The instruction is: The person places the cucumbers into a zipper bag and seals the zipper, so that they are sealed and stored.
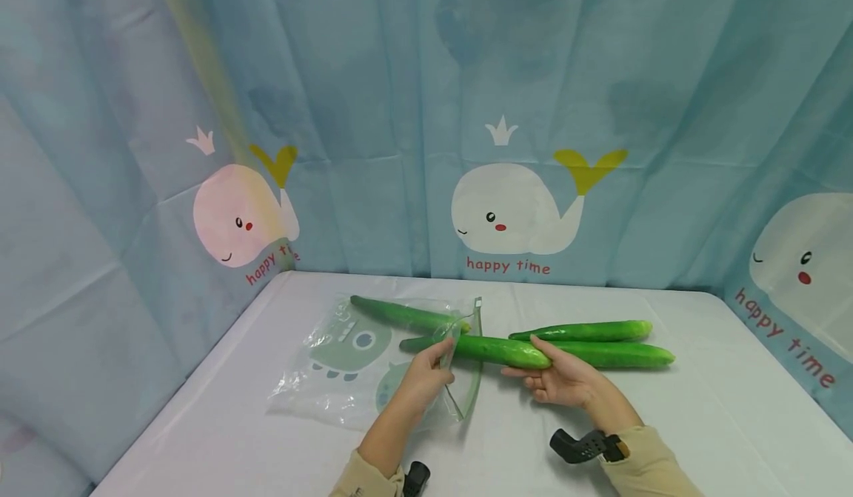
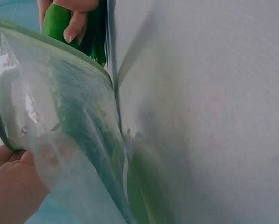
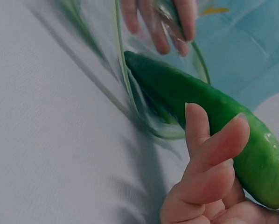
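A clear zip bag point(image 1: 300, 389) with green dinosaur prints lies on the table, its green-edged mouth facing right. My left hand point(image 1: 425, 378) holds the bag's rim, keeping the mouth apart. My right hand point(image 1: 566, 380) grips a green cucumber point(image 1: 496, 350) near its paler end. The darker end of that cucumber reaches through the opening into the bag, as the right wrist view also shows. Another cucumber point(image 1: 400, 314) lies within the bag toward the back. In the left wrist view, the bag's plastic point(image 2: 79, 112) covers part of the left hand.
Two more cucumbers, a shorter one point(image 1: 593, 331) and a longer one point(image 1: 626, 355), lie side by side on the white table point(image 1: 720, 423) behind the right hand. A blue curtain point(image 1: 373, 208) with whale prints hangs around the table's back and sides.
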{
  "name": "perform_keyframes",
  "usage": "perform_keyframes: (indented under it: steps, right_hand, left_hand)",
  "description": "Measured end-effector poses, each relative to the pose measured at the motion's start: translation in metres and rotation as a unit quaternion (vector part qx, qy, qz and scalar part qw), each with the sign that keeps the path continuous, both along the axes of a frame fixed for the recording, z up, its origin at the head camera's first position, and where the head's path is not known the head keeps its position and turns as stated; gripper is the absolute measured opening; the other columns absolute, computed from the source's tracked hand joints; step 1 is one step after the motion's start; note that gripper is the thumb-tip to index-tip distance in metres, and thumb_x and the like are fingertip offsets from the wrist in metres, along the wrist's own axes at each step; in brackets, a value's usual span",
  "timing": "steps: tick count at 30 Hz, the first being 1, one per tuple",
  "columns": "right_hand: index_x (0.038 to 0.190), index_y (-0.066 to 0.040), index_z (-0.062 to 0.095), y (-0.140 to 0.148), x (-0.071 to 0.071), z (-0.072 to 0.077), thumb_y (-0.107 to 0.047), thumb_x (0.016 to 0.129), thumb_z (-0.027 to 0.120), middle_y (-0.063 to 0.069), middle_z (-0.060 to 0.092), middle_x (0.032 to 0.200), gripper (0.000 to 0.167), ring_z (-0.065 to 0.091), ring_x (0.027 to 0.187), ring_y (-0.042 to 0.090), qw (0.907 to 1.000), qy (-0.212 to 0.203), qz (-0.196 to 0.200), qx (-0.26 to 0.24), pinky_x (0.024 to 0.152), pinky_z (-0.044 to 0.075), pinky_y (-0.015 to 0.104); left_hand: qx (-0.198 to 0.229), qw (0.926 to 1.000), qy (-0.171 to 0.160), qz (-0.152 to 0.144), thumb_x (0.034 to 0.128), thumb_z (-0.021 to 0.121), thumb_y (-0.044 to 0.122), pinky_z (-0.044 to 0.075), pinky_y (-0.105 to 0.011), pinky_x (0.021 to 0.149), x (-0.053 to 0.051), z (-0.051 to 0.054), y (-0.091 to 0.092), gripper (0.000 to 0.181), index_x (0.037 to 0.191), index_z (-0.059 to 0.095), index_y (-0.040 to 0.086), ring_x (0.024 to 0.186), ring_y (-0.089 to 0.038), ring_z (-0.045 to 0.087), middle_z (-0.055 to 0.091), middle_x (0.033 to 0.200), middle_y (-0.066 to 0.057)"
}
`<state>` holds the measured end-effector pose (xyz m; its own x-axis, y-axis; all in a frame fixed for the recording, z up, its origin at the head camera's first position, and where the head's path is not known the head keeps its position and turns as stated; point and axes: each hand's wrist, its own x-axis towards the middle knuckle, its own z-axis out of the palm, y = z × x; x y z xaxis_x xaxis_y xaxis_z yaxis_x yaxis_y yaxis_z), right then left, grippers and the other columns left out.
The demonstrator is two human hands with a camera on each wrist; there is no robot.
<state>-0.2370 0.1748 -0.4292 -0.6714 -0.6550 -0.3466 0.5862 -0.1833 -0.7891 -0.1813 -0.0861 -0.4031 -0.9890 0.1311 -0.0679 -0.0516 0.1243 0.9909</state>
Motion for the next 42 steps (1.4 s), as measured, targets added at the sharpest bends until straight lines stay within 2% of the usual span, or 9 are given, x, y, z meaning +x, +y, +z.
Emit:
perform_keyframes:
  steps: [3,8,14,23,30,33,37,42]
  right_hand:
    - [0.153,-0.004,0.003,-0.004,-0.001,0.001,-0.052,0.103,0.027,0.009,0.069,0.109,0.074,0.06,0.072,0.006,1.0,-0.006,-0.003,0.002,0.066,0.046,0.018]
    - [0.149,-0.003,0.017,-0.012,-0.001,0.002,-0.051,0.103,0.028,0.011,0.069,0.108,0.067,0.06,0.072,0.006,0.9998,-0.015,-0.011,-0.002,0.066,0.046,0.018]
    - [0.144,0.001,0.027,-0.022,-0.001,0.004,-0.049,0.103,0.028,0.011,0.07,0.106,0.064,0.059,0.072,0.006,0.9995,-0.025,-0.017,-0.005,0.067,0.047,0.017]
    - [0.139,0.002,0.028,-0.034,-0.002,0.001,-0.045,0.104,0.029,0.017,0.069,0.106,0.058,0.06,0.073,0.009,0.9962,-0.066,-0.036,-0.042,0.069,0.047,0.016]
    - [0.131,0.001,0.035,-0.04,-0.003,0.0,-0.044,0.104,0.03,0.024,0.066,0.106,0.052,0.061,0.078,0.013,0.989,-0.112,-0.049,-0.084,0.073,0.048,0.017]
    - [0.134,0.002,0.032,-0.044,-0.003,0.0,-0.043,0.104,0.031,0.026,0.065,0.107,0.054,0.061,0.08,0.014,0.9868,-0.119,-0.055,-0.094,0.073,0.048,0.017]
    - [0.143,0.004,0.021,-0.048,-0.003,-0.001,-0.043,0.104,0.029,0.026,0.065,0.106,0.062,0.06,0.079,0.014,0.9872,-0.114,-0.058,-0.095,0.073,0.048,0.017]
    - [0.148,0.007,0.009,-0.053,-0.003,-0.002,-0.042,0.105,0.024,0.023,0.065,0.105,0.068,0.059,0.081,0.014,0.9897,-0.102,-0.049,-0.088,0.075,0.048,0.019]
  left_hand:
    - [0.002,1.0,0.002,-0.003,0.084,0.048,-0.011,0.028,-0.054,0.109,0.001,0.0,0.0,0.063,0.145,0.035,-0.008,0.141,-0.045,0.018,0.03,0.153,-0.022]
    - [0.007,0.9999,0.003,-0.006,0.0842,0.048,-0.011,0.027,-0.055,0.109,0.002,0.0,-0.001,0.063,0.146,0.034,-0.008,0.142,-0.046,0.017,0.029,0.154,-0.023]
    - [0.004,1.0,0.005,-0.003,0.0831,0.048,-0.011,0.033,-0.052,0.106,0.002,0.001,0.0,0.064,0.146,0.036,-0.007,0.141,-0.045,0.018,0.03,0.153,-0.022]
    - [0.002,1.0,0.009,-0.001,0.0821,0.048,-0.011,0.029,-0.054,0.109,0.002,0.001,0.001,0.064,0.145,0.038,-0.007,0.141,-0.044,0.019,0.032,0.153,-0.021]
    - [0.005,0.9999,0.008,-0.011,0.0845,0.047,-0.011,0.03,-0.055,0.108,0.003,-0.002,-0.001,0.063,0.146,0.035,-0.007,0.141,-0.046,0.017,0.03,0.153,-0.023]
    - [0.003,0.9999,0.008,-0.012,0.0848,0.047,-0.011,0.033,-0.054,0.106,0.003,-0.002,-0.001,0.063,0.146,0.035,-0.006,0.141,-0.046,0.018,0.03,0.153,-0.023]
    - [0.0,0.9999,0.007,-0.011,0.085,0.048,-0.01,0.037,-0.05,0.101,0.003,-0.001,0.0,0.064,0.147,0.035,-0.005,0.141,-0.045,0.019,0.03,0.153,-0.023]
    - [-0.001,0.9999,0.011,-0.008,0.0839,0.048,-0.01,0.035,-0.052,0.104,0.003,-0.003,0.0,0.064,0.146,0.036,-0.005,0.141,-0.045,0.02,0.031,0.153,-0.023]
